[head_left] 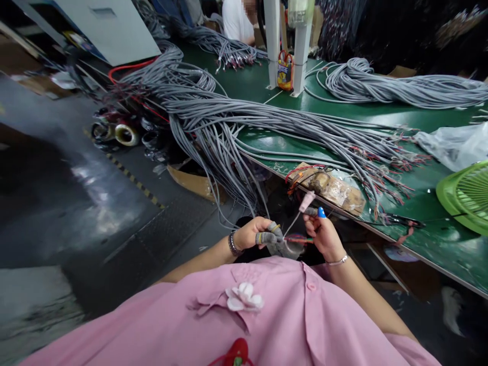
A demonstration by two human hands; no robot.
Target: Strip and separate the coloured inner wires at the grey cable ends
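In front of my pink shirt, my left hand point(263, 234) wears grey finger covers with yellow edges. Its fingers are pinched on the end of a grey cable, mostly hidden by the fingers. Thin red and green wires point(299, 240) fan out from there towards the right. A pale strand point(292, 225) runs up from the left fingertips to a pale pink piece point(307, 202) beside my right fingers. My right hand point(322, 234) is closed, with a grey cover on one finger and a blue one on another; what it pinches is hard to make out.
Bundled grey cables point(267, 114) with stripped ends cross the green table point(263, 140) and hang over its edge. A taped cardboard block point(331, 188), a green fan point(467, 195) and a plastic bag point(457, 145) lie on it. Another person point(237, 23) sits behind.
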